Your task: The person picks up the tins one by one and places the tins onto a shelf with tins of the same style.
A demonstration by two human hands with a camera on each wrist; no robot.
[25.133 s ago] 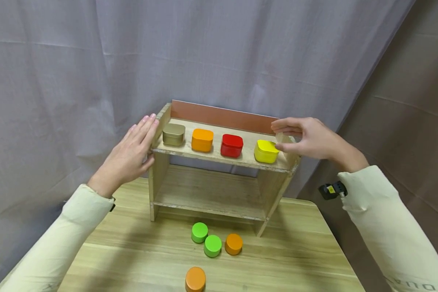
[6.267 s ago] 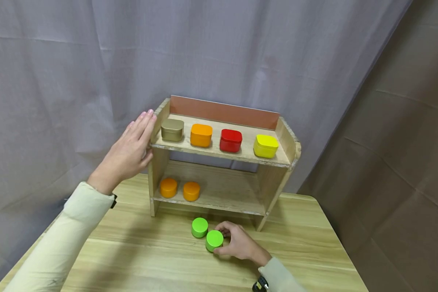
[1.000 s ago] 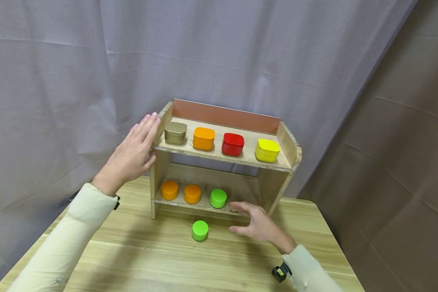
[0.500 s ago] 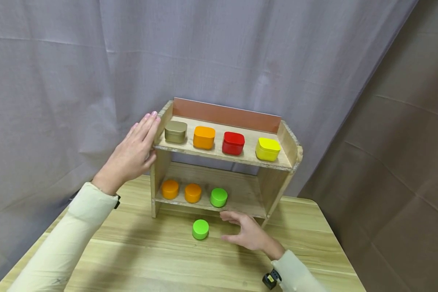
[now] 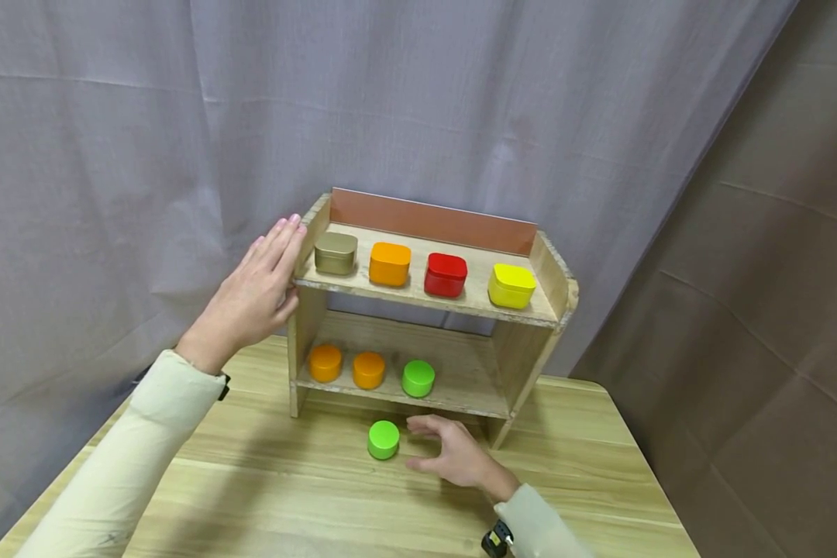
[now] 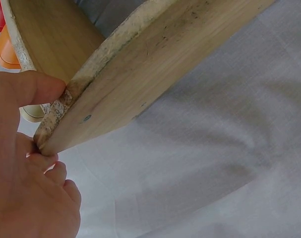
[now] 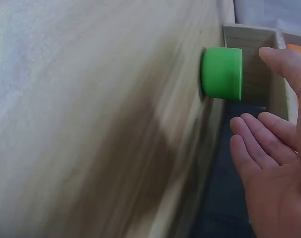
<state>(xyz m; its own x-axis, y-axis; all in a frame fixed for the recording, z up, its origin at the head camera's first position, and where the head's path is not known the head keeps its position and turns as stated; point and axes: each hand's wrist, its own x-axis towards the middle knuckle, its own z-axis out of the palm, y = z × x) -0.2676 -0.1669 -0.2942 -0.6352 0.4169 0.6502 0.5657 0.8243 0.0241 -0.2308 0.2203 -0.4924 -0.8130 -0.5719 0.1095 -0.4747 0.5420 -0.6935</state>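
Note:
My left hand [image 5: 247, 298] holds the left side panel of a small two-tier wooden shelf [image 5: 425, 301]; in the left wrist view, thumb and fingers pinch the panel edge [image 6: 56, 111]. Just right of a green round container [image 5: 384, 439] on the table is my right hand [image 5: 460, 456], fingers and thumb spread apart, not touching it. That container also shows in the right wrist view [image 7: 222, 73]. Two orange round containers [image 5: 325, 363] and another green one [image 5: 418, 378] line the lower tier.
Along the top tier stand khaki [image 5: 335, 253], orange [image 5: 390, 264], red [image 5: 446, 275] and yellow [image 5: 511, 286] squarish containers. Beneath everything is a wood-grain table [image 5: 286, 496]. A grey curtain [image 5: 418, 93] hangs behind the shelf.
Both orange containers and one green moved from table to lower tier. Over the last second my right hand came down and left from the lower tier toward the remaining green container. Left hand stays put.

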